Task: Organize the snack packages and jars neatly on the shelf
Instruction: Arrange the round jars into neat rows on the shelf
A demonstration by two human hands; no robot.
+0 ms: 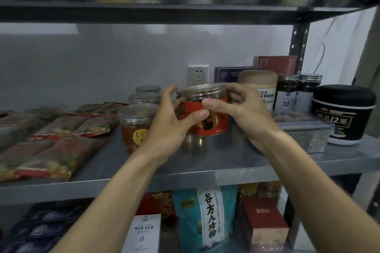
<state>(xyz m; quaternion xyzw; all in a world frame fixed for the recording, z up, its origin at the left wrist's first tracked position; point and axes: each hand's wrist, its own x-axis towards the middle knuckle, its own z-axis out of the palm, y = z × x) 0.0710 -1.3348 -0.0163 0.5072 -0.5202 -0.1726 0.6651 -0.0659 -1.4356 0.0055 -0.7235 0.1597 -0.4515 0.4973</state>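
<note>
Forearms reach up to the middle shelf point(216, 155). Left hand point(170, 123) and right hand point(242, 109) both grip the red-labelled jar point(213, 121), fingers point(167, 94) curled round its sides, thumbs on the label. Jar is mid-shelf; contact with the surface cannot be told. Close left: yellow-labelled jar point(134, 123), two lidded jars point(145, 98) behind, snack packets point(61, 129) flat beyond. Right: kraft canister point(258, 86), clear box point(308, 135), black tub point(343, 115).
</note>
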